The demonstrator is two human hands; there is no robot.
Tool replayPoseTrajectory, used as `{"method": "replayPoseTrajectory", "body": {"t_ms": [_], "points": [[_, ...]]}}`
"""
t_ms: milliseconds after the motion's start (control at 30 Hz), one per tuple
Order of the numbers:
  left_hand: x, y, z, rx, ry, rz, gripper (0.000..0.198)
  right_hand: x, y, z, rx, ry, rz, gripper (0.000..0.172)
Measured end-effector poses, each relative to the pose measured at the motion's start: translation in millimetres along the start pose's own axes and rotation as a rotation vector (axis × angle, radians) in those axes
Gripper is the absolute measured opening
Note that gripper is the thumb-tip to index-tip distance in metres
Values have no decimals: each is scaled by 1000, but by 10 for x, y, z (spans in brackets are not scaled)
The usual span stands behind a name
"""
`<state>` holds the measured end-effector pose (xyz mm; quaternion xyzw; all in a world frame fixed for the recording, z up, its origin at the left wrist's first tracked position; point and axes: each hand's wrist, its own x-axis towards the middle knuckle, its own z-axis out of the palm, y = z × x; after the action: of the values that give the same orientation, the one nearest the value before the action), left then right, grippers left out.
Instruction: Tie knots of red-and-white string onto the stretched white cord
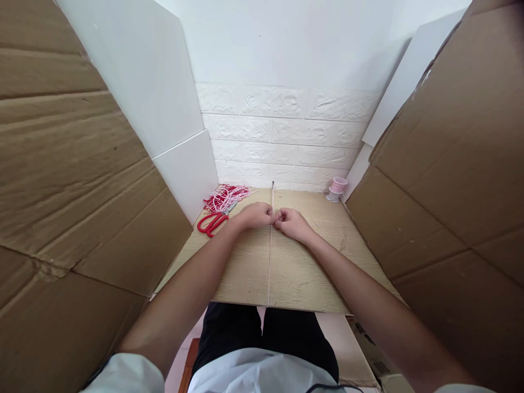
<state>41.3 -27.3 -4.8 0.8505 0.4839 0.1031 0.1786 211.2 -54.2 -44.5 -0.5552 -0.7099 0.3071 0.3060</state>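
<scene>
A thin pale braided cord point(273, 197) is fixed at a small dark pin point(273, 183) by the wall and runs straight towards me. My left hand point(257, 215) is closed, with thumb and fingers pinched on the cord from the left. Against it, from the right, my right hand point(293, 224) is also closed in a pinch at the cord's near end. What lies between the fingertips is too small to make out fully. From the hands a thin light strand point(269, 267) continues down to the table's front edge. Another faint thread curves over the table to the right.
Red-handled scissors point(213, 223) lie left of my hands, beside a heap of red and pink-white cords point(227, 197). Spools of pink and white thread point(338, 186) stand at the back right. Cardboard panels point(82, 164) flank the wooden table point(241, 278); a white brick-patterned wall point(282, 131) closes the back.
</scene>
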Motion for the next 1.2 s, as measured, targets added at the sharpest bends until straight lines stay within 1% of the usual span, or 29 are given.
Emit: {"method": "replayPoseTrajectory", "body": {"t_ms": [933,1200], "points": [[17,-8,10,10,-11,-11,26,-41,-53,-26,-57,8,-19,8],[26,-24,31,1,-5,-10,21,-36,-39,-21,-67,16,-28,8]]}}
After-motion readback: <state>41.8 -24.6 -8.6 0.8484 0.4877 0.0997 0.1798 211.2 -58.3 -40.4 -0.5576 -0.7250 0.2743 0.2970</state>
